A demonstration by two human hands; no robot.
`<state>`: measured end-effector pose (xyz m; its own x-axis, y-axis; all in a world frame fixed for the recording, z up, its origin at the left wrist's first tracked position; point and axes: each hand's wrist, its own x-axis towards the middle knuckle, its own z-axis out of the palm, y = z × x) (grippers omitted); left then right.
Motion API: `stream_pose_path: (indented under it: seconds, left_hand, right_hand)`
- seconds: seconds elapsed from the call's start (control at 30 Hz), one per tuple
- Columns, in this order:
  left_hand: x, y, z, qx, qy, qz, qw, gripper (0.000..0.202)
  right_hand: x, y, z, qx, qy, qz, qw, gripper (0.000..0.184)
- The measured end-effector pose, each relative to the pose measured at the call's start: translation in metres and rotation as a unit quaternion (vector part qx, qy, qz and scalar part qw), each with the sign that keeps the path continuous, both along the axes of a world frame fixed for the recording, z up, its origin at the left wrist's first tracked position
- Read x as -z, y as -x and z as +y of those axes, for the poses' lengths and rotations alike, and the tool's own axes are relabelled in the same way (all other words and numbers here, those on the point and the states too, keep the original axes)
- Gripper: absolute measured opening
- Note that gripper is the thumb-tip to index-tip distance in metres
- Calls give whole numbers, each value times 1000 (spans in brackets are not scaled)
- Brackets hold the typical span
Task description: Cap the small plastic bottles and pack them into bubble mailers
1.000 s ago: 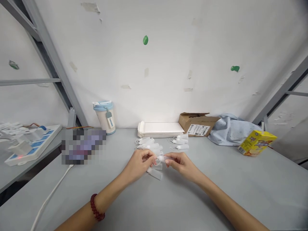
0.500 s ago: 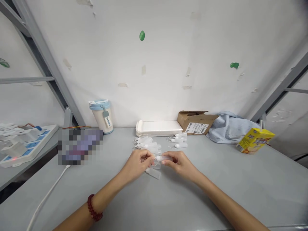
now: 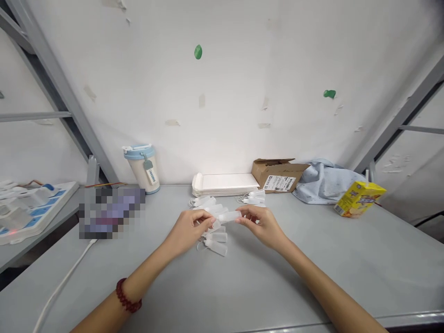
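A small translucent white bottle (image 3: 230, 216) with a narrow neck lies level between my two hands, just above the table. My right hand (image 3: 262, 225) pinches its broad end between thumb and fingers. Closed near the neck end, my left hand (image 3: 190, 231) has thumb and forefinger together; whether they grip the neck or its string loop is hard to make out. Beneath and beside the hands lie several similar bottles, with two loose bottles (image 3: 217, 246) in front and a pile (image 3: 207, 202) behind. A smaller group of looped bottles (image 3: 255, 198) rests farther right.
A stack of white flat trays (image 3: 225, 184) stands against the wall, beside an open cardboard box (image 3: 277, 178) and a blue cloth (image 3: 322, 182). A yellow drink carton (image 3: 360, 200) is at right. A cup (image 3: 142, 171), blurred phone (image 3: 114, 212) and power strip (image 3: 45, 210) sit left.
The bottle has risen slightly, and my left fingers have drawn back left from its neck. The single bottle below the right-hand group is no longer seen there. The view has shifted slightly.
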<state>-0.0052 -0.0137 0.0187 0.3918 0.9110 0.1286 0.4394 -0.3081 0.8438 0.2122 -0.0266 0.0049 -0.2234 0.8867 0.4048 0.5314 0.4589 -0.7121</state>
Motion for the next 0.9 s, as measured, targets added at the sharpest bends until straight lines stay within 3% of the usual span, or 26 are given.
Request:
stream_pose_path:
  seconds: [0.37,0.47,0.67,0.9]
  left_hand:
    - [1,3,2,23,-35,48,998,24]
    - [-1,3,1,-3,-52,42,998,25]
    - [-7,14,9,-117,-77,27,990,30]
    - [1,22,15,7,-63,118,991,27]
  right_hand:
    - [7,-8,10,66,45,52,995,23]
    - [9,-12,15,98,21,14,995,22]
    - [16,-26,25,113,-9,-73,991,13]
    - [16,-36,30,123,-5,-118,985,13]
